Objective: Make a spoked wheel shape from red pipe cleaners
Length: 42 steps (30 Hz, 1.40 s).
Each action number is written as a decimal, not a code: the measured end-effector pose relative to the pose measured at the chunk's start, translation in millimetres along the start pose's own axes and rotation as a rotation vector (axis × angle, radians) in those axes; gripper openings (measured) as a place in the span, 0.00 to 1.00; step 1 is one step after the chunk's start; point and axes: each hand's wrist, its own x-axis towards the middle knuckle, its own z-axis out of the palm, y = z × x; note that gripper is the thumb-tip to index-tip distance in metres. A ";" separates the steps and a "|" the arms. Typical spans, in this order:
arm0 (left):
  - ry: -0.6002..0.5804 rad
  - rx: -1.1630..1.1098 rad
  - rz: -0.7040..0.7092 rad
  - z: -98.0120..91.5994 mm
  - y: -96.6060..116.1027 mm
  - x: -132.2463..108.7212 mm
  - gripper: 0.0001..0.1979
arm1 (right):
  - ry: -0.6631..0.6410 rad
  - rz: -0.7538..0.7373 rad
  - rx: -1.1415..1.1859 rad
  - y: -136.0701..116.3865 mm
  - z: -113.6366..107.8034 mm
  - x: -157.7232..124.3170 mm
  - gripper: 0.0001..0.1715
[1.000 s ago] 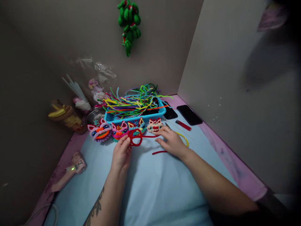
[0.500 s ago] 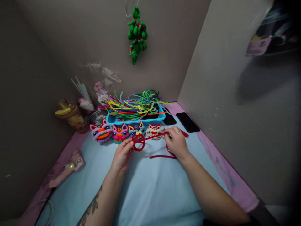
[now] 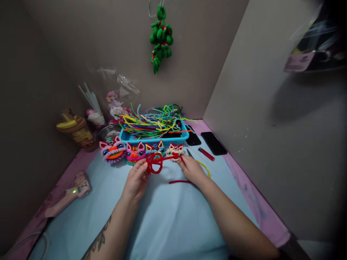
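My left hand (image 3: 137,177) is closed on the left side of a red looped piece (image 3: 155,163), a ring with strands crossing inside it. From that piece a red strand runs right to my right hand (image 3: 191,168), whose fingers pinch its end. Both hands are raised over the pale blue cloth (image 3: 173,216). A loose red stem (image 3: 179,181) lies on the cloth, its right end hidden by my right hand. Behind the hands stand several colourful animal heads made of fuzzy stems, among them a purple one (image 3: 113,151) and a cream one (image 3: 173,151).
A blue tray (image 3: 151,141) heaped with coloured stems stands at the back. Pliers with yellow handles (image 3: 208,169), a red lighter-like item (image 3: 206,154) and a black phone (image 3: 214,143) lie right. A pink glue gun (image 3: 69,195), metal bowl (image 3: 108,132) and lidded cup (image 3: 80,135) are left.
My right hand has moved left, closer to the looped piece, uncovering the yellow-handled pliers. The span of red strand between the hands is shorter. The view has shifted slightly.
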 end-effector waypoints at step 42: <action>-0.001 0.110 -0.050 6.2 -11.2 -2.6 0.20 | 0.333 0.244 1.096 -38.4 -3.0 -17.4 0.04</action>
